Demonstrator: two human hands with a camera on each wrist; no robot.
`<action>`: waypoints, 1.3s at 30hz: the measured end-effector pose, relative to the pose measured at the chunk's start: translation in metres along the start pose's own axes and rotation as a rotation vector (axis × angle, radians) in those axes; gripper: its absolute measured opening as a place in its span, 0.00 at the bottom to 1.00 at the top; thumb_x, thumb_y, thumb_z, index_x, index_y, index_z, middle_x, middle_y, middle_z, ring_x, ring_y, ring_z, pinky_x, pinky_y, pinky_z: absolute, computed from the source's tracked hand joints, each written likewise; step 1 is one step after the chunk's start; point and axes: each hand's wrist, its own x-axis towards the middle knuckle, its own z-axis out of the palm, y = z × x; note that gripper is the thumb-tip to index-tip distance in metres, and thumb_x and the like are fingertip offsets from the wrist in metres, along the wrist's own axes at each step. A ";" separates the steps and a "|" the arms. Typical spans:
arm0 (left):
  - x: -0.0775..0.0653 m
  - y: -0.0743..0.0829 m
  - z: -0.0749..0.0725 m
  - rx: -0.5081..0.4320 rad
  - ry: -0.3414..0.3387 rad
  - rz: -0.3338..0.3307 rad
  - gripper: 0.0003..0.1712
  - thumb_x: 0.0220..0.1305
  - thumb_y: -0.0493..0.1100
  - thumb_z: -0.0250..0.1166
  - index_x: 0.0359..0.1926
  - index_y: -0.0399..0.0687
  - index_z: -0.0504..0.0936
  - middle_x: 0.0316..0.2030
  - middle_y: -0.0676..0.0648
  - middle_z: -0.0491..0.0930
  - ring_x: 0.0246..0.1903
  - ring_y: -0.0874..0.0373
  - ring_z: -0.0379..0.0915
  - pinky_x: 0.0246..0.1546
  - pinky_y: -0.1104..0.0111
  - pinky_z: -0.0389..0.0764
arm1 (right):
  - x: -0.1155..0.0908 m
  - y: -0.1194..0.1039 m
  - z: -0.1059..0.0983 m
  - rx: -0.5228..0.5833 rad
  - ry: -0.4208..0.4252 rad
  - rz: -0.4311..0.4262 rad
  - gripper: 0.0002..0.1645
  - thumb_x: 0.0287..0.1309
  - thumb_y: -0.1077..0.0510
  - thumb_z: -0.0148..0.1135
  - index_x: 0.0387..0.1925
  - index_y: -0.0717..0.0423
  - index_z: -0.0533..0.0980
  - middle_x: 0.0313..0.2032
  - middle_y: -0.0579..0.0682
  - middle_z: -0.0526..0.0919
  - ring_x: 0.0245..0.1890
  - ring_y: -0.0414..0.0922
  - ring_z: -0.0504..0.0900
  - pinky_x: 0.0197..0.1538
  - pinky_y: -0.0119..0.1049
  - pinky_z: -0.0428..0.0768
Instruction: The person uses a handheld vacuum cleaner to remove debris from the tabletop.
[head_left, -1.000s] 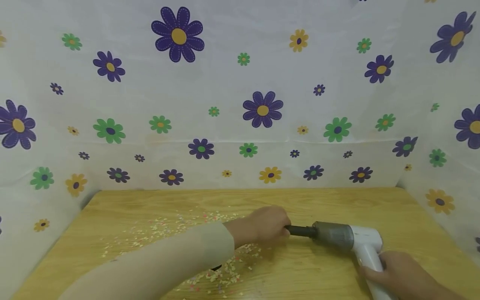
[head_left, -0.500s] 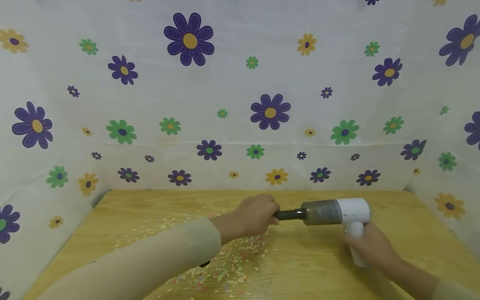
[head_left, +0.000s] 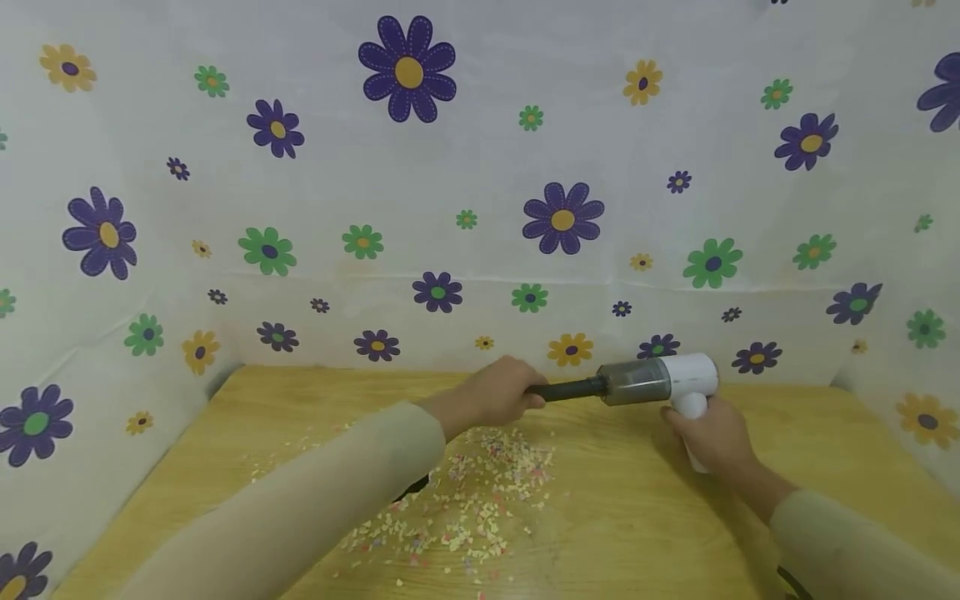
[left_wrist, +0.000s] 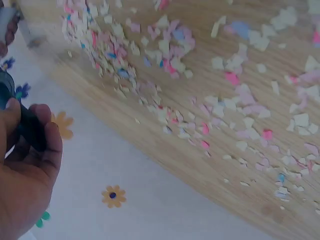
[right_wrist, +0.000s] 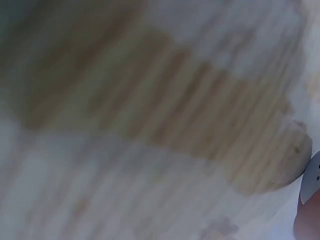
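A white handheld vacuum cleaner with a smoky see-through dust cup is held up over the far right part of the table. My right hand grips its white handle. From the cup a black nozzle points left, and my left hand holds its end with curled fingers. In the left wrist view, thumb and fingers of my left hand wrap round the dark nozzle. Small paper scraps, pale yellow, pink and blue, lie scattered below and left of the left hand. The right wrist view is blurred.
The wooden table ends at a white flowered cloth, which rises behind it and along both sides. Paper scraps spread widely over the wood in the left wrist view. My left sleeve hides part of the table.
Both hands have lifted the vacuum cleaner and moved it away from me and somewhat left. Its handle, first low at the front right, is now farther back. The head view has shifted slightly.
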 end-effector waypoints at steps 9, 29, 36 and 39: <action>0.021 -0.019 -0.004 0.023 -0.066 -0.079 0.12 0.71 0.44 0.63 0.44 0.42 0.89 0.37 0.46 0.88 0.27 0.61 0.77 0.39 0.69 0.81 | 0.007 0.001 0.003 -0.025 -0.014 -0.002 0.24 0.62 0.47 0.63 0.36 0.68 0.72 0.27 0.58 0.79 0.25 0.47 0.77 0.26 0.36 0.76; 0.052 0.023 0.018 0.093 -0.102 -0.025 0.13 0.72 0.41 0.60 0.49 0.44 0.88 0.44 0.48 0.88 0.43 0.59 0.85 0.48 0.72 0.82 | 0.010 0.055 -0.048 -0.087 -0.017 0.023 0.34 0.63 0.34 0.60 0.33 0.65 0.74 0.24 0.52 0.80 0.24 0.45 0.76 0.27 0.37 0.75; 0.064 0.024 0.034 0.089 -0.085 -0.071 0.10 0.71 0.40 0.62 0.46 0.45 0.89 0.42 0.49 0.89 0.42 0.59 0.85 0.44 0.73 0.83 | 0.009 0.058 -0.054 -0.148 0.021 0.021 0.34 0.63 0.34 0.60 0.31 0.65 0.74 0.24 0.53 0.80 0.23 0.45 0.76 0.26 0.37 0.75; 0.068 0.021 0.039 0.105 -0.117 -0.091 0.09 0.69 0.39 0.64 0.46 0.45 0.89 0.43 0.49 0.88 0.43 0.59 0.85 0.45 0.72 0.83 | 0.008 0.055 -0.056 -0.162 0.020 -0.014 0.30 0.63 0.37 0.61 0.28 0.62 0.73 0.22 0.52 0.78 0.23 0.45 0.74 0.26 0.37 0.73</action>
